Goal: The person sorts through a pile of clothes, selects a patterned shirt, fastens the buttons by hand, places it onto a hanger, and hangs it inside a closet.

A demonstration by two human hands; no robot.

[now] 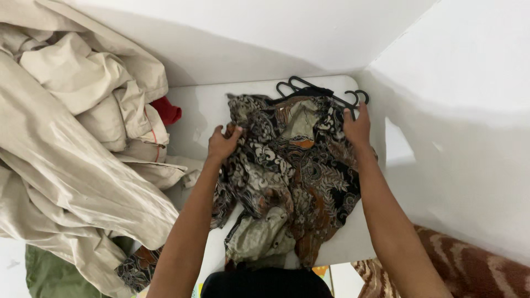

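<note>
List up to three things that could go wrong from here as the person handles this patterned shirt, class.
1. The black hangers by the right hand may snag the batik shirt.
2. The shirt's hem overhangs the white table edge and might slide off.
3. The left hand bunches fabric, perhaps creasing it.

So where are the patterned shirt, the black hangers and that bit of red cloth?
patterned shirt (292, 171): head view, on the middle of its crumpled fabric.
black hangers (301, 84): head view, on a bar near the left hooks.
red cloth (167, 111): head view, on the part showing beside the beige pile.
</note>
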